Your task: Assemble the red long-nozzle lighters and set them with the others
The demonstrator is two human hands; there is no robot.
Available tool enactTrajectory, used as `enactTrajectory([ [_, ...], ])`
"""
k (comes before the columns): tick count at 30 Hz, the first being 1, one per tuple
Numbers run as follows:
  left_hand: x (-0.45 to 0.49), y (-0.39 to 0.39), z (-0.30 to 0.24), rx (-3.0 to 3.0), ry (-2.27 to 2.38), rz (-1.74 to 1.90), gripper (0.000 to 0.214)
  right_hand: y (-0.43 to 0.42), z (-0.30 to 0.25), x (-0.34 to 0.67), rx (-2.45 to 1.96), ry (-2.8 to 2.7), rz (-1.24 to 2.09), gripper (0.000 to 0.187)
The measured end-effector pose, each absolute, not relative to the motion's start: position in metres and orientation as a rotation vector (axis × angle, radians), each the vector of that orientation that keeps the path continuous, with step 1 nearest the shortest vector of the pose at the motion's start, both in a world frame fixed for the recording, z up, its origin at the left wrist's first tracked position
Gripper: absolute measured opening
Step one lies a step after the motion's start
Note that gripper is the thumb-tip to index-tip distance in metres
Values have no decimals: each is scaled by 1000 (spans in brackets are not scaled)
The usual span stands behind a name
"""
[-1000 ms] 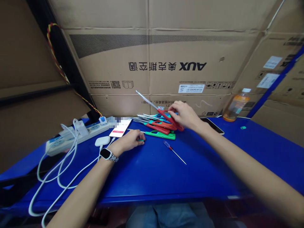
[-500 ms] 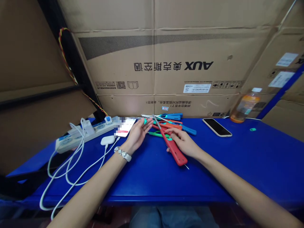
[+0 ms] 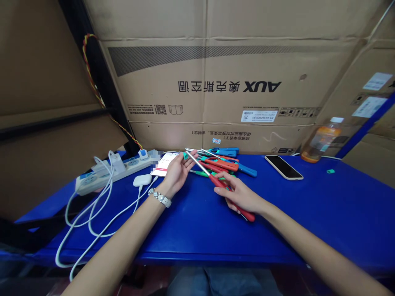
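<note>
My right hand [image 3: 236, 191] is wrapped round the red handle of a long-nosed lighter [image 3: 212, 179]. Its metal nozzle points up and left, the tip close by the fingers of my left hand [image 3: 177, 172]. That left hand is turned palm up and holds a small teal-green plastic piece [image 3: 185, 156] near the fingertips; whether nozzle and piece touch I cannot tell. Behind both hands lies a pile of other long-nosed lighters: a blue lighter [image 3: 226, 152], an orange lighter [image 3: 224, 164] and a green lighter [image 3: 203, 174] among them.
To the left are a power strip [image 3: 106, 174], looping white cables [image 3: 92, 218], a white case [image 3: 142, 180] and a phone with a lit screen [image 3: 165, 164]. On the right lie a dark phone [image 3: 284, 167], a drink bottle [image 3: 322, 142] and another teal piece [image 3: 330, 171]. Cardboard [image 3: 228, 61] walls the back.
The red lighter has turned edge-on in my right hand, its nozzle swinging left to the left hand's fingertips. My left hand has barely moved.
</note>
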State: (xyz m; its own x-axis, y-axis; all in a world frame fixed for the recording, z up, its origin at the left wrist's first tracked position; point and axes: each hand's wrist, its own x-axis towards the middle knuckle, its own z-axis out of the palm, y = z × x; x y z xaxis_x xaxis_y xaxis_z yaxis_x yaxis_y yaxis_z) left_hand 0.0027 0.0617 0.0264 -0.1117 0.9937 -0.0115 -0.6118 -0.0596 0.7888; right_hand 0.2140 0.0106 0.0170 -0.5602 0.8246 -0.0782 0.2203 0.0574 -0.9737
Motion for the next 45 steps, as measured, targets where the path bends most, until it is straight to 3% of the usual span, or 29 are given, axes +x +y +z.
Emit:
enactTrajectory([
  [18, 4, 62, 26, 658, 758, 1549, 24, 12, 19, 221, -1052, -1916, 1608, 55],
  [29, 5, 62, 21, 722, 752, 1549, 8, 10, 17, 209, -1033, -1920, 1512, 46],
  [40, 13, 52, 23, 793, 703, 1367, 3, 13, 20, 205, -931, -1626, 1783, 37],
  [45, 21, 52, 15, 813, 665, 1275, 14, 15, 16, 192, -893, -1523, 1782, 36],
])
